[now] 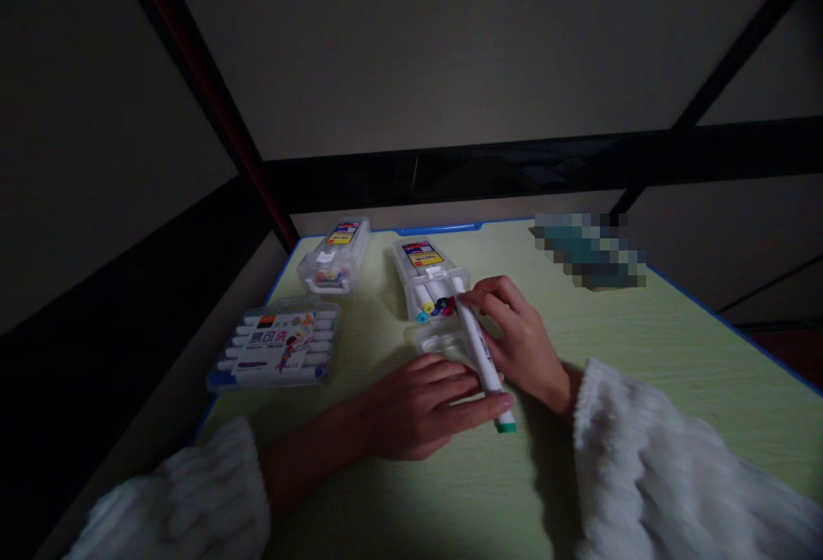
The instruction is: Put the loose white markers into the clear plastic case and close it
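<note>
My right hand (pixel 520 341) pinches the upper end of a white marker with a green cap (pixel 483 361), which slants down toward me from the mouth of an open clear marker box (pixel 428 277). Several coloured marker ends show in that box. My left hand (pixel 424 406) lies flat on the table with fingers stretched out, its fingertips touching the marker's lower part. A clear lid (pixel 443 339) lies on the table just beyond my left hand.
A second clear marker box (pixel 334 255) stands at the back left, and a flat pack of white markers (pixel 276 346) lies at the left. The pale green table (pixel 675 371) has a blue edge. A blurred object (pixel 588 251) sits at the back right.
</note>
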The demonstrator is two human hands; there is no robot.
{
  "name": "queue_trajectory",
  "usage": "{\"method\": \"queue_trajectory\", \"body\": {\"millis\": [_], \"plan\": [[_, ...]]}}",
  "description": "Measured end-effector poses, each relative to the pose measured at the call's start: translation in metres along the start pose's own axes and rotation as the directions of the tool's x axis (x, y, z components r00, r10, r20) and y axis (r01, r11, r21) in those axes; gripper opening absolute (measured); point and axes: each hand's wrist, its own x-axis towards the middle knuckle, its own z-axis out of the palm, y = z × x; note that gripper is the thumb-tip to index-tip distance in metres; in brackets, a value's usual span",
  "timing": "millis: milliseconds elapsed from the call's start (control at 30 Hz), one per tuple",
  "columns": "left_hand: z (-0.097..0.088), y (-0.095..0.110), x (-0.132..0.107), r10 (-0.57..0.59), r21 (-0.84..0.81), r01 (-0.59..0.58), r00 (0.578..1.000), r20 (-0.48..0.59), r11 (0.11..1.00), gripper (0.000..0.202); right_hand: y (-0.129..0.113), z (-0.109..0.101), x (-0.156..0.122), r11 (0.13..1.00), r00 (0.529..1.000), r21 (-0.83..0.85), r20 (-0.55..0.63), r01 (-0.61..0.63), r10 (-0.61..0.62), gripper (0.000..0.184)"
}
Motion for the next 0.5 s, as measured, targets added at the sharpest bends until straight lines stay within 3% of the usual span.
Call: {"method": "queue_trajectory", "body": {"millis": [267,500], "plan": [[0.0027,-0.0001,0.0002,-0.02,0.031,0.023,0.997,-0.08,0.999,0.041,-0.0015,0.0003,0.0008,1.0,1.0,0.022,-0.003,0.006,-0.006,0.021],[0.0041,0.0008,0.0005,-0.051,0.023,0.053,0.996,-0.08,0.998,0.037,-0.0029,-0.001,0.0019,0.999,0.999,0.03,0.025,0.032,-0.033,0.022]]}}
